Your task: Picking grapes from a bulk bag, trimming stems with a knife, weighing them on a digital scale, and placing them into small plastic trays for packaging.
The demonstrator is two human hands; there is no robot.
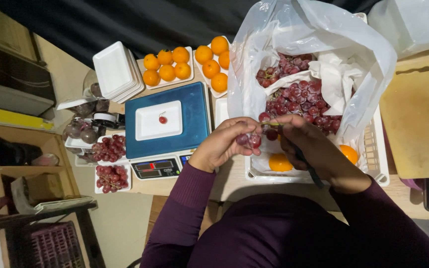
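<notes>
Dark cloth hangs behind a wooden counter [234, 181] crowded with fruit, and over its near edge the person's left hand [222, 144] curls closed around a small cluster of red grapes [251, 140], while the right hand [309, 144] pinches the cluster's stem and seems to grip a dark slim tool, perhaps scissors, though that is hard to tell. The step in hand looks like trimming a small bunch off the main lot; the next move would call for a clean cut at the stem without crushing the berries. Just behind the hands a white plastic crate [381, 159] holds a big white plastic bag [294, 30] folded open over heaped red grapes [301, 101], with two oranges [279, 162] at the crate's near side. Left of the crate sits a blue weighing scale [197, 119] carrying a white foam tray [150, 126] with a single grape [163, 119] on it. Behind the scale two trays of oranges [167, 66] stand beside a stack of empty white foam trays [115, 72]. Left of the scale lie two trays filled with grapes [110, 164], and a roll of tape [104, 118]. Right of the crate lies a pale wooden cutting board [418, 119].
</notes>
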